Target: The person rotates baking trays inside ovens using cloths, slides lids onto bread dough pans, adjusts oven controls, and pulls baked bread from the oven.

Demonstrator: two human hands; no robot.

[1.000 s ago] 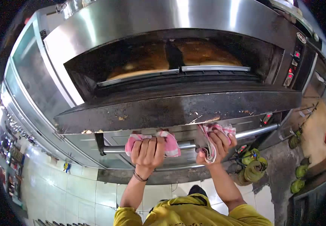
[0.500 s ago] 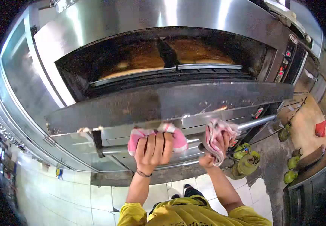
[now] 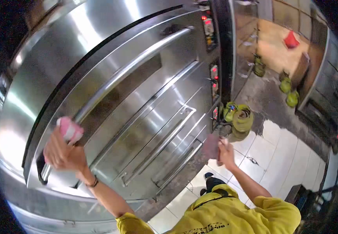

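The steel oven door (image 3: 180,50) stands closed, with a long bar handle (image 3: 132,66) running slantwise across it. At the lower left end of that bar, my left hand (image 3: 65,154) is closed on a pink and white cloth (image 3: 70,130), which lies against the handle. My right hand (image 3: 226,155) grips a second pinkish cloth (image 3: 211,146), smeared by motion, away from the oven over the floor side. The inside of the oven is hidden behind the door.
More handles (image 3: 161,150) cross the lower oven front. Control panels (image 3: 214,78) with red lights line its right side. Green gas cylinders (image 3: 242,119) stand on the floor by the oven's corner, with further cylinders (image 3: 286,84) behind. White tiles (image 3: 278,156) cover the floor.
The oven door has swung up from open to closed, hiding the baked-looking food inside. The view has turned to the right. Both hands keep their cloths; they are now farther apart.
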